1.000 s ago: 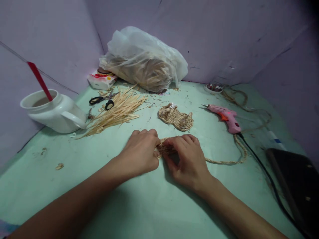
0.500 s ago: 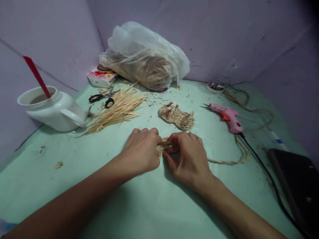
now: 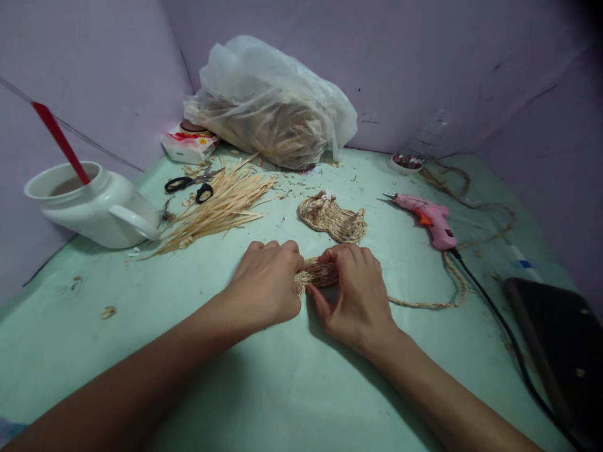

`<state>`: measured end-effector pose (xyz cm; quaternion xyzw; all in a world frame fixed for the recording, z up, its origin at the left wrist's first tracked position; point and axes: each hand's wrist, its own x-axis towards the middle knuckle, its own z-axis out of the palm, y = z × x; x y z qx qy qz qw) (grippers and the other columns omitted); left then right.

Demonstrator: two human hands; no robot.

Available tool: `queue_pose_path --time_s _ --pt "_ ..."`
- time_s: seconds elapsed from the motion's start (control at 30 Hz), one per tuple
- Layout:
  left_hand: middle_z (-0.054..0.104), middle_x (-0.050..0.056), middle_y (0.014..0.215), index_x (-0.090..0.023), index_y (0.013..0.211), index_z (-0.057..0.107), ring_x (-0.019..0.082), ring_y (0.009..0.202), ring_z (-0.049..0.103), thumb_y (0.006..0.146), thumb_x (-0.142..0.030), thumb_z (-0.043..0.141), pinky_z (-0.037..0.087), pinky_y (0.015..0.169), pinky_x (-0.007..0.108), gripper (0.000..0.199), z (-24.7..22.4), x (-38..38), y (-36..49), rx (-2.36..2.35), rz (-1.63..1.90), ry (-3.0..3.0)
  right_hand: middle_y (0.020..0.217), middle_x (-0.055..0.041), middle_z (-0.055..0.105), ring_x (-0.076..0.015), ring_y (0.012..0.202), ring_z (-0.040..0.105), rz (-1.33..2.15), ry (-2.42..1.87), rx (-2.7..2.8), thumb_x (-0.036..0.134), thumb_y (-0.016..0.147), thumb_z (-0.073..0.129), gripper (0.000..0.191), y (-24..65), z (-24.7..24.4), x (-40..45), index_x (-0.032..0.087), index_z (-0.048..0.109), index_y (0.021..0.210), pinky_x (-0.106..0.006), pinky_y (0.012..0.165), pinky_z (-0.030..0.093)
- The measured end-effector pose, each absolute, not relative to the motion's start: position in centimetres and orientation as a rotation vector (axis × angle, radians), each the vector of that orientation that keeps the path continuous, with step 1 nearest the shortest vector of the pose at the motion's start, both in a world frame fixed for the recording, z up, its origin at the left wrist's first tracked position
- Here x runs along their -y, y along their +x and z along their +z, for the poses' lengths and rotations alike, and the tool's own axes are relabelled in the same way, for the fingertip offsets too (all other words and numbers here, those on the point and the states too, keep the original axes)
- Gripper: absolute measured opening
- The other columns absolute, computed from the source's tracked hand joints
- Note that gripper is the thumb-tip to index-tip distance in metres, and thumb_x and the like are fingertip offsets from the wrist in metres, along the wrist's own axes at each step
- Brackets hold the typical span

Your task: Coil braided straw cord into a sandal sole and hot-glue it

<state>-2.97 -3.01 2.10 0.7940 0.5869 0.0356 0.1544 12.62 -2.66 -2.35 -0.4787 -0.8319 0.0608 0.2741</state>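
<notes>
Between my two hands is a piece of coiled, braided straw rope [image 3: 316, 274], low over the green tabletop. My left hand [image 3: 269, 282] is closed round its left end, knuckles up. On the other side my right hand [image 3: 355, 289] pinches it, thumb below and fingertips on the upper edge; the hand hides the piece's right end. A braided straw cord [image 3: 426, 305] trails from behind my right hand toward the glue gun. Just beyond lies a small sole-shaped woven straw piece [image 3: 332, 218] with white beads at its upper end.
A pink glue gun [image 3: 426, 216] lies at right, its black cable running past a dark phone-like slab [image 3: 556, 339]. At left are loose straw strips [image 3: 221, 210], black-handled scissors [image 3: 191, 184] and a white jug [image 3: 106, 216]. Behind stand a plastic bag [image 3: 282, 107] and a dish of beads [image 3: 407, 163].
The view has shifted slightly. Both hands keep their grip on the coiled straw piece; my right fingers have moved a little, and slightly more of the piece shows between the hands.
</notes>
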Motion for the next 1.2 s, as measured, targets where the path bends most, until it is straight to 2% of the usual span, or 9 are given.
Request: queue_pose_path --time_s 0.17,0.3,0.53,0.67,0.87,1.1,1.2 --pt "0.064 0.004 0.092 -0.024 0.083 0.069 0.022 0.080 0.058 0.076 -0.022 0.051 0.039 0.075 0.035 0.020 2.4 2.8 -3.6 -1.604 0.108 2.260 0.094 -0.0102 0.054 -0.0273 0.091 0.047 0.172 -1.139 2.252 0.022 0.066 0.057 0.028 13.0 -2.1 3.0 0.018 0.047 0.092 -0.046 0.085 0.037" --pt "0.066 0.003 0.090 -0.025 0.083 0.070 0.021 0.083 0.060 0.078 -0.018 0.045 0.040 0.077 0.034 0.027 2.3 2.6 -4.0 -1.567 0.157 2.233 0.091 -0.0079 0.055 -0.0251 0.089 0.050 0.217 -1.074 2.152 0.018 0.067 0.055 0.026 14.0 -1.8 3.4 0.019 0.046 0.092 -0.049 0.091 0.034" --pt "0.062 0.005 0.089 -0.019 0.083 0.064 0.019 0.080 0.058 0.082 -0.021 0.042 0.044 0.073 0.032 0.021 1.1 2.4 -3.8 -1.698 0.527 2.094 0.085 -0.0046 0.056 -0.0228 0.085 0.053 0.187 -1.241 1.842 0.013 0.073 0.051 0.017 16.1 -1.7 3.4 0.022 0.049 0.088 -0.041 0.079 0.042" --pt "0.058 0.005 0.088 -0.019 0.080 0.060 0.018 0.082 0.056 0.080 -0.024 0.049 0.044 0.074 0.033 0.012 1.2 2.5 -3.7 -1.785 0.653 2.069 0.083 -0.0031 0.057 -0.0215 0.081 0.055 0.197 -1.343 1.767 0.013 0.073 0.051 0.017 16.8 -1.6 3.1 0.022 0.051 0.087 -0.039 0.076 0.043" --pt "0.058 0.007 0.093 -0.019 0.086 0.060 0.024 0.090 0.054 0.072 -0.033 0.062 0.041 0.080 0.040 0.019 1.0 2.6 -3.1 -1.822 0.396 2.159 0.083 -0.0023 0.059 -0.0208 0.082 0.055 0.198 -1.335 1.766 0.013 0.072 0.052 0.018 17.1 -1.6 3.0 0.022 0.053 0.088 -0.039 0.077 0.043" --pt "0.061 0.007 0.097 -0.019 0.091 0.064 0.023 0.090 0.058 0.076 -0.034 0.054 0.043 0.081 0.037 0.023 2.8 2.3 -4.6 -1.861 0.498 2.089 0.086 -0.0037 0.062 -0.0209 0.083 0.058 0.219 -1.189 1.849 0.019 0.077 0.057 0.014 17.2 -1.4 3.0 0.021 0.056 0.091 -0.038 0.076 0.046" --pt "0.066 0.008 0.097 -0.020 0.095 0.068 0.029 0.093 0.060 0.071 -0.040 0.058 0.043 0.078 0.039 0.033 4.7 2.6 -5.7 -1.906 0.131 2.122 0.098 -0.0074 0.064 -0.0230 0.093 0.057 0.304 -1.011 2.031 0.018 0.077 0.059 0.027 16.8 -0.8 2.6 0.021 0.055 0.104 -0.039 0.081 0.046"
